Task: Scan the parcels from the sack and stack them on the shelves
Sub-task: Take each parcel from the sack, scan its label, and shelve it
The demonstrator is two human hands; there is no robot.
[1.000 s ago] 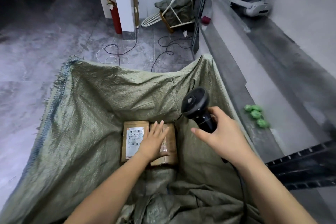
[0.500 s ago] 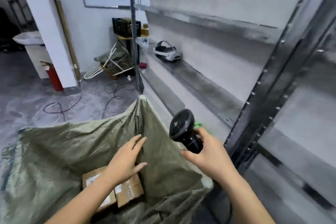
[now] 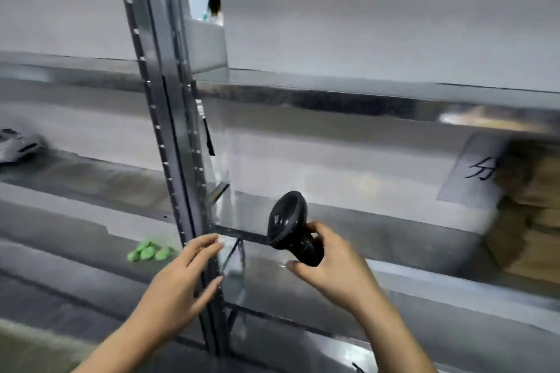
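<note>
The right hand (image 3: 330, 266) grips the handle of a black plastic scanner (image 3: 288, 225), fingers curled round it. The scanner's round, dished head tilts up and to the left. The left hand (image 3: 178, 278) holds nothing, and its fingers are loosely spread and relaxed. It is in front of a grey steel post (image 3: 169, 136) punched with a row of small holes; whether it touches the post cannot be told.

Both hands hover before the shelves (image 3: 333, 100), which are flat sheet metal, dull and smeared, with shiny folded front edges. Well to the right of the right hand, brown cardboard parcels (image 3: 539, 221) sit stacked on a shelf, blurred and boxy in outline. A white paper sheet (image 3: 475, 169) with a black handwritten character hangs just left of them.

Just left of the left hand, a few small rounded green lumps (image 3: 150, 252) lie clustered on a shelf. Farther left and higher in view, a smooth white headset (image 3: 18, 145) rests on a shelf.
</note>
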